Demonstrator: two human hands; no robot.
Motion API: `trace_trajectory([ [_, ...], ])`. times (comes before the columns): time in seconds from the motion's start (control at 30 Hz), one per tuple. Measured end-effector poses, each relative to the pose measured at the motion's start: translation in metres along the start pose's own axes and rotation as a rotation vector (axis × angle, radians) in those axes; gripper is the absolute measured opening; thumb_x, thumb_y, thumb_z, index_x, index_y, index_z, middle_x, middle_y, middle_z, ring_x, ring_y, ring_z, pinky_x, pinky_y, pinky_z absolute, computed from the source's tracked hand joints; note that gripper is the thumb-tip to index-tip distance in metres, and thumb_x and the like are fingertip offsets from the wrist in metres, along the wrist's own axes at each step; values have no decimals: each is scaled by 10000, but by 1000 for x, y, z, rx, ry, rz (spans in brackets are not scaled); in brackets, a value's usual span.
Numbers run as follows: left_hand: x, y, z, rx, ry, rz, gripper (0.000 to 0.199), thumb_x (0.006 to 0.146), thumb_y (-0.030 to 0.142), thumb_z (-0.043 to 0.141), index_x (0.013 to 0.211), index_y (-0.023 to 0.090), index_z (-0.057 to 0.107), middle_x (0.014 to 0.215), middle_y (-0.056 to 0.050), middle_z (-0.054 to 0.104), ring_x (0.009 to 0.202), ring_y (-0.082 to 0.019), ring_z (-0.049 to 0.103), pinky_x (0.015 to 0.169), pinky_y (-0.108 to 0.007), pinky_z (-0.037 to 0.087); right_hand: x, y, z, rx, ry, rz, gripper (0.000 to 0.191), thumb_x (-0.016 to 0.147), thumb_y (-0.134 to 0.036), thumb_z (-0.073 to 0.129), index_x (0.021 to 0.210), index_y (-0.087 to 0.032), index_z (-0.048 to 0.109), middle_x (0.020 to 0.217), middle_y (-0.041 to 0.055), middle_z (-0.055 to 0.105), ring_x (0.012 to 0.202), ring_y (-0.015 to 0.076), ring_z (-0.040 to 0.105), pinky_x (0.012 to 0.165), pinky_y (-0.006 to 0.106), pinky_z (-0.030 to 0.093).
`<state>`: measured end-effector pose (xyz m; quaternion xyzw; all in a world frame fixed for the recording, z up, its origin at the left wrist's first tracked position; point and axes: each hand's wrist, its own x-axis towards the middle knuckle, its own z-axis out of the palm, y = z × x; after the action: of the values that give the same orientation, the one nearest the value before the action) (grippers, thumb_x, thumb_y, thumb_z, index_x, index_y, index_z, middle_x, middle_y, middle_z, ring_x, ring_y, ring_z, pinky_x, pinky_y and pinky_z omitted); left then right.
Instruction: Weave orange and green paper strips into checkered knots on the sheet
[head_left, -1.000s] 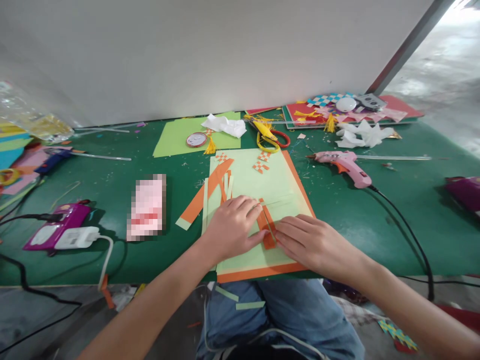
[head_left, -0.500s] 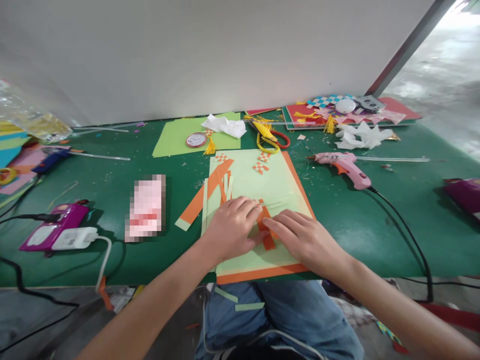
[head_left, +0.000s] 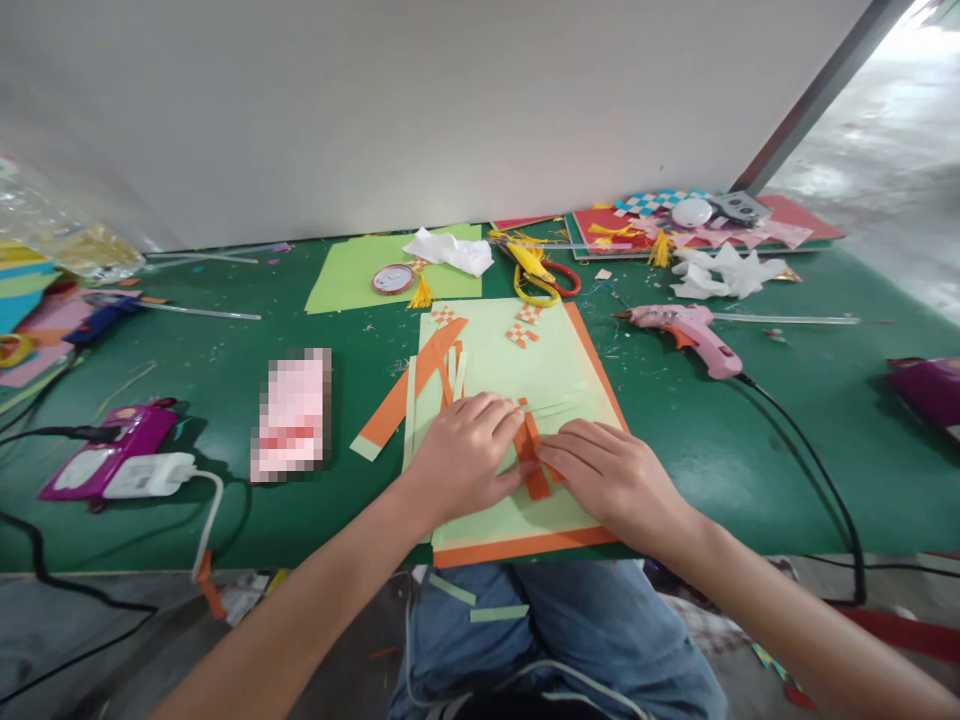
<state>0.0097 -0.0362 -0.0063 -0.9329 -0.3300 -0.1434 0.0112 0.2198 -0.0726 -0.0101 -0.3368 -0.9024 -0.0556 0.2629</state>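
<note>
Head view: left hand (head_left: 469, 447) and right hand (head_left: 611, 470) low over pale green sheet (head_left: 566, 350), fingers at orange strips (head_left: 536, 485) between them. Grip unclear. Checkered pieces (head_left: 523, 334) at sheet's far end, yellow-red scissors (head_left: 534, 272) just beyond. Pink glue gun (head_left: 694, 335) right of sheet, on green table (head_left: 765, 450). Wide orange strip (head_left: 388, 424) overhangs left edge.

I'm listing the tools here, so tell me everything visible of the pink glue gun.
The pink glue gun looks plastic and lies on its side on the green table. Its dark nozzle points left; the handle slants toward the near right. It has an orange trigger and a red switch. A clear glue stick projects behind; a black cable runs from the handle's end over the near edge. No hand touches it. Whether it is hot cannot be told.
</note>
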Motion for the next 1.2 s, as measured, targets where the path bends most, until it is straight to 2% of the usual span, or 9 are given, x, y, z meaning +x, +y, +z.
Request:
trace_trajectory([
  [0.37,1,0,-1,25,-9,-8,509,912,445,506,1266,83,557,1216,-149,646,1140,-306,566,938,-457,489,-2,-2,-4,-56,-45,-42,242,952,-115,459,982,-107,699,952,114,716,878,205,633,722,331,545],
  [0.53,2,0,-1,30,-33,-12,517,909,442,514,1270,75,554,1213,-149,643,1132,-307,566,944,-462,484,-7,-3,-5,-54,-34,-38,204,930,-111,506,947,-92,709,982,131,713,966,236,625,761,343,565],
  [0.67,1,0,0,37,6,6,552,915,480,504,1277,66,543,1215,-163,648,1132,-301,579,937,-450,497,-10,-2,-4,3,-22,-33,209,924,-109,523,1032,-97,701,1041,128,715,1054,240,614,825,361,569],
  [0.87,-1,0,0,57,43,39,492,925,484,489,1157,67,607,1184,-152,671,1134,-297,598,933,-431,518,-11,-3,-3,5,-2,-35,215,929,-116,514,1029,-103,704,1038,122,729,1024,234,636,803,365,578],
  [1.2,1,2,-1,73,50,38,401,925,399,487,1127,79,617,1164,-163,678,1126,-298,613,911,-438,539,-11,-4,-4,1,-21,-62,167,923,-117,534,949,-93,697,1001,126,728,990,233,642,771,354,567],
])
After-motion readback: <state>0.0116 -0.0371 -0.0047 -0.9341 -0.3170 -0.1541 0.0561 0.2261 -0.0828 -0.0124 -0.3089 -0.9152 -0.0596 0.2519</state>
